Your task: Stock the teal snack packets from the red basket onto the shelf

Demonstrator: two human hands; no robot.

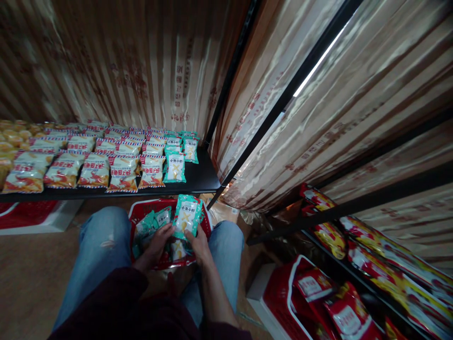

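A teal snack bag (186, 215) is held upright above a red basket (133, 208) that stands between the knees. My right hand (198, 240) grips its lower right side, thumb on the front. My left hand (163, 239) is closed at the bag's lower left edge. More teal bags (145, 227) lie in the basket under and beside the hands. On the black shelf (203, 174) in front, several teal bags (174, 167) stand at the right end, beside rows of white and red snack bags (94, 170).
Yellow packs (7, 141) sit at the shelf's left end. A red basket (276, 293) with red bags is at the lower right, by another shelf of red and yellow bags (375, 274). Black posts (269, 120) rise before wrinkled curtains (141, 61).
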